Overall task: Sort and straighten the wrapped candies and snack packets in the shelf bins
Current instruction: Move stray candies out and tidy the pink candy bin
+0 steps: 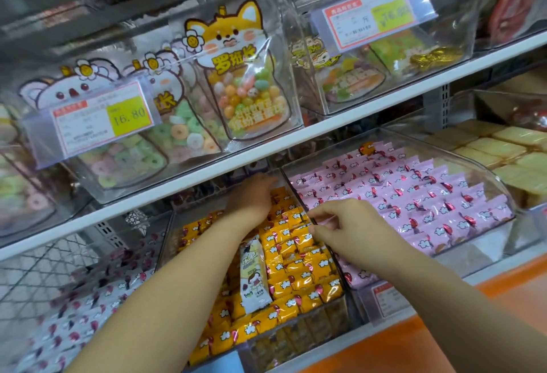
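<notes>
In the middle bin on the lower shelf, orange candies lie in rows, with a white packet resting across them near the front edge (the only one of its kind there). The right grip hovers at the clear wall between this bin and the pink candies, thumb and forefinger curled together; whether they pinch anything cannot be told. The left grip reaches into the bin's back edge, its fingers hidden. On the upper shelf stand bags of sweets.
</notes>
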